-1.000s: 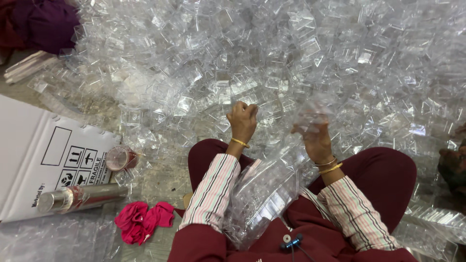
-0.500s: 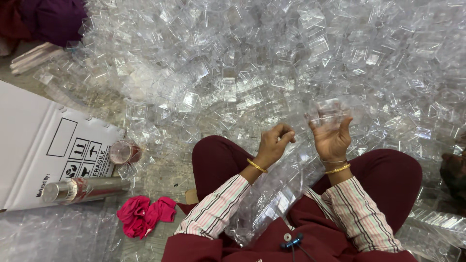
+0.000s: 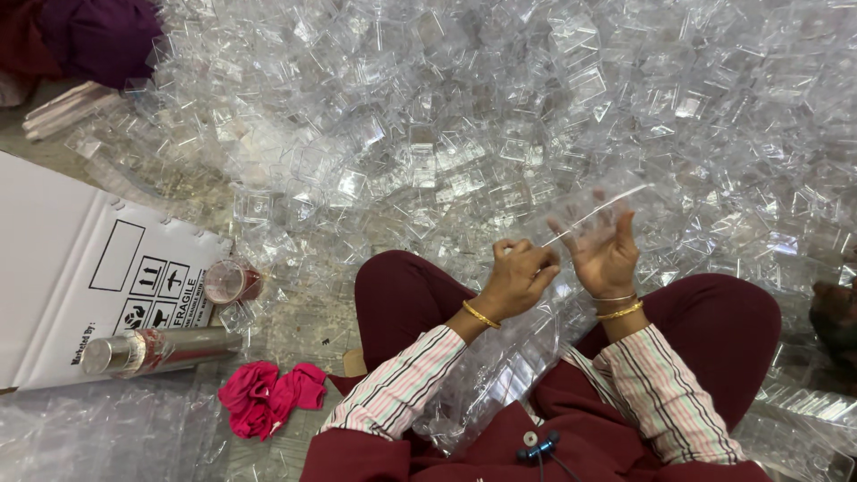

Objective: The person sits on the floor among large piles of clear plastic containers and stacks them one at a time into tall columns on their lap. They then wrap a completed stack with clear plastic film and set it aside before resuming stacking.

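- We sit cross-legged in dark maroon trousers (image 3: 714,330), and our two hands meet above our lap at the near edge of a huge heap of small clear plastic box pieces (image 3: 464,116).
- Our left hand (image 3: 520,278) is curled, its fingers pressed together, seemingly pinching the lower edge of a clear, thin plastic piece (image 3: 585,210); the piece is transparent and blurred, so we cannot tell the exact contact.
- Our right hand (image 3: 605,254) is raised with its fingers spread, the clear piece lying across its fingertips, held up in front of the heap.
- We judge the step in hand to be handling a single clear piece between both hands; any next move would call for a firm, careful grip, since the plastic looks slippery and thin.
- A long clear plastic bag of stacked pieces (image 3: 500,375) rests in our lap.
- The surface is a bare floor (image 3: 303,330), strewn with clear plastic.
- To our left lie a white printed cardboard carton (image 3: 71,268), a shiny metal cylinder (image 3: 161,351), a small clear round cup (image 3: 228,282) and a crumpled pink cloth (image 3: 268,397).
- Dark purple fabric (image 3: 89,36) sits in the far left corner.
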Demonstrator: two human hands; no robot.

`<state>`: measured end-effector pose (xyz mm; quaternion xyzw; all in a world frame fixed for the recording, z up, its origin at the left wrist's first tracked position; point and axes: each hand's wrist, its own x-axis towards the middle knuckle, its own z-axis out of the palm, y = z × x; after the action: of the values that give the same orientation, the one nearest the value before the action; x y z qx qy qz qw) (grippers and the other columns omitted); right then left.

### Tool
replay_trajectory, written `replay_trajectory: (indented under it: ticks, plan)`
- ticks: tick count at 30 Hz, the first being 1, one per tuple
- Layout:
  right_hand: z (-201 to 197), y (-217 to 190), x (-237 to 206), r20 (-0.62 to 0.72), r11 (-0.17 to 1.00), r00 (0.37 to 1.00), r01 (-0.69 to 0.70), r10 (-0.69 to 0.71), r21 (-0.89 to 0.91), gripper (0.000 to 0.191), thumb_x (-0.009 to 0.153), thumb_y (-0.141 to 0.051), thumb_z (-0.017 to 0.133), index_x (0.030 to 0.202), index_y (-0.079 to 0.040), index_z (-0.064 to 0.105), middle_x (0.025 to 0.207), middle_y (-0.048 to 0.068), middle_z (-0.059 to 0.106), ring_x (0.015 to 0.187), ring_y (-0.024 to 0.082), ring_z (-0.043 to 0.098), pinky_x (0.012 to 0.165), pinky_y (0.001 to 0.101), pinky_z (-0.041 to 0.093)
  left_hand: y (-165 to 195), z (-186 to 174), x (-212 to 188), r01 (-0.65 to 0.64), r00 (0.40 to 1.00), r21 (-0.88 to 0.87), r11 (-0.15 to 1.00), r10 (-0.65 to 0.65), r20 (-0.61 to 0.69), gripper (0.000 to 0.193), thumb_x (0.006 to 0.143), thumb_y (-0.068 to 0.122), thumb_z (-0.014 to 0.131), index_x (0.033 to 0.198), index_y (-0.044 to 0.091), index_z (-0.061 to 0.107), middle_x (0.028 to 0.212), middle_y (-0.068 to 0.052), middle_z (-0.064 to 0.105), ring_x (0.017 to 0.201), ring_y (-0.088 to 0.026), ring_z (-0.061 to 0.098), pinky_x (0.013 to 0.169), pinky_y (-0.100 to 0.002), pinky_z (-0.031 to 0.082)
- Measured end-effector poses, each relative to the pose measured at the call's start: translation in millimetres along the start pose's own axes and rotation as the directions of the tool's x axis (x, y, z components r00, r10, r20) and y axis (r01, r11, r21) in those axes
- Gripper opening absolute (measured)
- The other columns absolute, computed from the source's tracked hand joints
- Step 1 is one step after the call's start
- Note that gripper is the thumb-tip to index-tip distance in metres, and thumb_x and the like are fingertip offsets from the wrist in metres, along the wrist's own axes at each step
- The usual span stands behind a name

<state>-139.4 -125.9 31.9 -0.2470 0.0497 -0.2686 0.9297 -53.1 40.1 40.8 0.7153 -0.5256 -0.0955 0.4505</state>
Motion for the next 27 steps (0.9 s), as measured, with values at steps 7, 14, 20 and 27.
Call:
replay_trajectory:
  ticks: [7, 14, 20, 27]
  plan:
    - [3.6, 17.8, -9.6, -0.066, 0.992, 0.998, -0.003, -0.005, -0.123, 0.064, 0.105, -0.058, 0.048, 0.156, -0.019, 0.038, 0.143, 0.002, 0.051, 0.129, 0.029, 0.052, 0.112, 0.0621, 0.044, -1.3, 15.5, 3.6, -0.049, 0.996, 0.064, 0.997, 0.044, 0.082, 0.03, 0.098, 0.032, 0.059, 0.117, 0.009, 0.064, 0.101, -0.005, 0.068, 0.109, -0.025, 0.057, 0.101, -0.053, 0.028]
    - [12.8, 26.0, -16.5, -0.151, 0.98, 0.988, 0.004, -0.035, -0.198, 0.065, 0.103, -0.06, 0.05, 0.16, -0.039, 0.028, 0.13, 0.006, 0.055, 0.11, 0.022, 0.062, 0.09, 0.0467, 0.059, 0.6, 14.5, 2.9, -0.107, 0.976, 0.118, 0.987, 0.082, 0.202, 0.028, 0.097, 0.035, 0.062, 0.111, 0.011, 0.065, 0.104, -0.006, 0.069, 0.118, -0.026, 0.058, 0.107, -0.058, 0.026]
    - [10.9, 13.4, -9.8, -0.107, 0.982, 0.988, 0.089, -0.108, -0.168, 0.068, 0.107, -0.056, 0.056, 0.165, -0.037, 0.027, 0.129, 0.007, 0.057, 0.104, 0.021, 0.063, 0.086, 0.0413, 0.059, -26.5, -5.3, 11.7, 0.047, 0.891, -0.291, 0.955, 0.092, 0.445, 0.038, 0.092, 0.038, 0.07, 0.113, 0.006, 0.071, 0.104, -0.006, 0.074, 0.099, -0.02, 0.07, 0.097, -0.045, 0.049]
    - [5.6, 4.6, -6.6, -0.117, 0.975, 0.99, 0.053, -0.08, -0.215, 0.069, 0.104, -0.054, 0.058, 0.165, -0.036, 0.03, 0.131, 0.009, 0.058, 0.105, 0.023, 0.064, 0.089, 0.0446, 0.059, -90.6, -46.8, 59.7, 0.374, 0.902, 0.318, 0.872, -0.421, 0.095, 0.034, 0.094, 0.029, 0.068, 0.121, 0.009, 0.068, 0.116, -0.012, 0.072, 0.103, -0.025, 0.067, 0.095, -0.044, 0.053]
